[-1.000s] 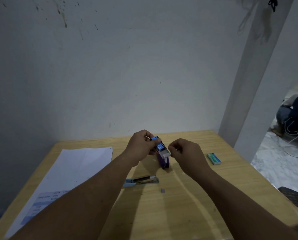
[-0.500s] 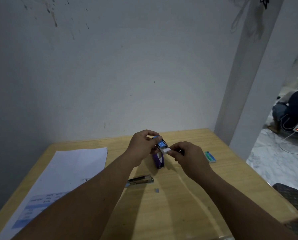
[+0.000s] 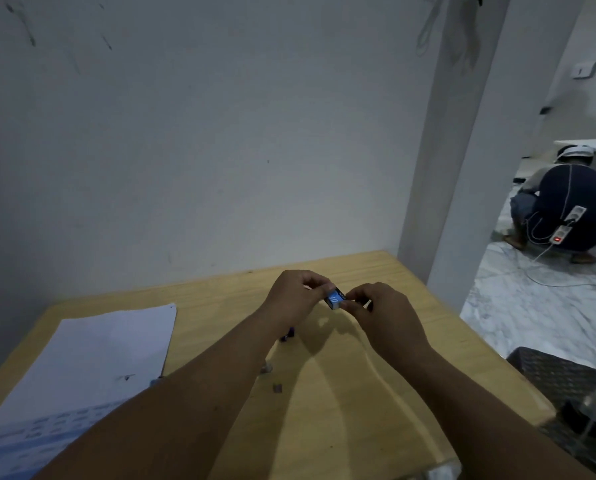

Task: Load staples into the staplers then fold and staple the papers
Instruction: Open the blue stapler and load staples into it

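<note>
A small blue staple box (image 3: 334, 298) marked "10" is held above the wooden table (image 3: 341, 393), between both hands. My left hand (image 3: 296, 297) grips its far left end. My right hand (image 3: 379, 310) pinches its near right end, where a white inner tray shows. A purple stapler (image 3: 287, 336) peeks out from under my left forearm, mostly hidden. A second stapler's metal tip (image 3: 266, 368) shows beside the same forearm. A small grey strip of staples (image 3: 277, 388) lies on the table. White papers (image 3: 92, 358) lie at the left.
The table stands against a white wall, with a pillar at its far right corner. A dark crate (image 3: 563, 379) sits beside the table's right edge. A person (image 3: 563, 202) crouches on the marble floor beyond the doorway, with power strips nearby.
The camera tilted up and to the right. Both hands stay on the staple box, now a little higher. The purple stapler and the other stapler have slipped under my left forearm; the green box is out of sight.
</note>
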